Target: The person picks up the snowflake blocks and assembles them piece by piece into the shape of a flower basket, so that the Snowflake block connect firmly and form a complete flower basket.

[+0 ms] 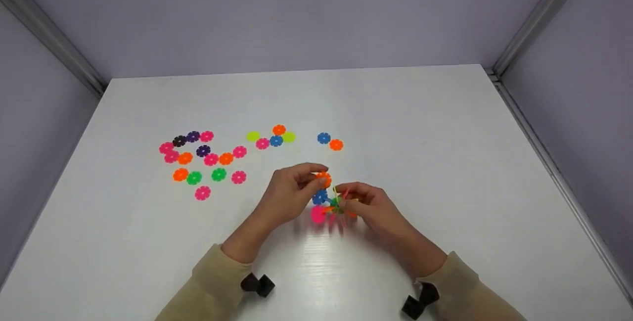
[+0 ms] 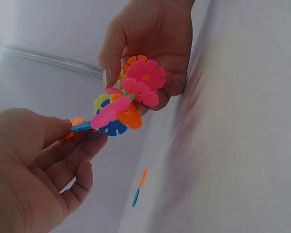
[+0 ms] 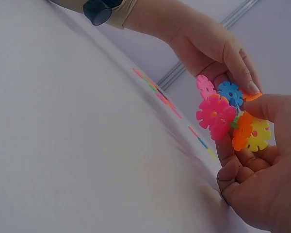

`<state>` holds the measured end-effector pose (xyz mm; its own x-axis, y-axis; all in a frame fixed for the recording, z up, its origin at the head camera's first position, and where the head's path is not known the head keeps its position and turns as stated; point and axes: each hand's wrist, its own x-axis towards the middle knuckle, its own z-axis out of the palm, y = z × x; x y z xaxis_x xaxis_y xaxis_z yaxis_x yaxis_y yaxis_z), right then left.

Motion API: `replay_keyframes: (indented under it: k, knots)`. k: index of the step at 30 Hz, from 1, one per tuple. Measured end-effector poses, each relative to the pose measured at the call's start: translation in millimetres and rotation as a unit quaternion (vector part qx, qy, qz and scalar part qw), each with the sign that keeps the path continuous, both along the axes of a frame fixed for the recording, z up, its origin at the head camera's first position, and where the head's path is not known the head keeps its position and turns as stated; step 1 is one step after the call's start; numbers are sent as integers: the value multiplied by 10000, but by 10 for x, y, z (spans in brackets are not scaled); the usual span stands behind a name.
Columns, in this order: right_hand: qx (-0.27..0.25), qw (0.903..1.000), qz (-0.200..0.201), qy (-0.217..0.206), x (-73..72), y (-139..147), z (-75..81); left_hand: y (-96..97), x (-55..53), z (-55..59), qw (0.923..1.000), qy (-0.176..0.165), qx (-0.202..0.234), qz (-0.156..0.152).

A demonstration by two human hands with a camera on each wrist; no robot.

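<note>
Both hands hold one cluster of slotted flower-shaped plastic discs joined edge to edge, raised in front of the person. My left hand (image 1: 289, 195) pinches an orange disc (image 1: 325, 178) between thumb and fingers at the cluster's far left. Joined to that is a blue disc (image 1: 320, 197), with a pink disc (image 1: 318, 214) below it. The right hand (image 1: 376, 209) grips the other side, near a green disc (image 1: 337, 206) at the centre. In the left wrist view, pink discs (image 2: 145, 76) face the camera; a yellow disc (image 3: 260, 135) shows by the right fingers in the right wrist view.
Loose discs lie flat on the white table (image 1: 445, 153): several at the left, including a green disc (image 1: 219, 174), and a group with a blue disc (image 1: 276, 141) mid-table. Beyond the hands are another blue disc (image 1: 324, 138) and an orange disc (image 1: 336, 145). Pale walls surround the table.
</note>
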<state>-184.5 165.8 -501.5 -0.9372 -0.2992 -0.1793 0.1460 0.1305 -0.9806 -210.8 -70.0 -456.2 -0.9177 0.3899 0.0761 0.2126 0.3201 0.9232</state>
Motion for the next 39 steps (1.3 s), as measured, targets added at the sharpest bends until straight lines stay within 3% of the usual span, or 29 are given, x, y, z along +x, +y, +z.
replay_keyframes:
  k: [13,26,32,39]
  knots:
    - [-255,9996,67,53,8,-13,-19,45,13,-98,9985,518,177,-12]
    - [-129,9998,88,114,8,-3,-14,59,26,-124,9993,292,218,32]
    - [-20,9998,83,182,4,0,-27,68,37,-118,9991,264,313,-68]
    - [-114,9992,171,329,1,17,-49,42,37,-85,9971,548,28,-520]
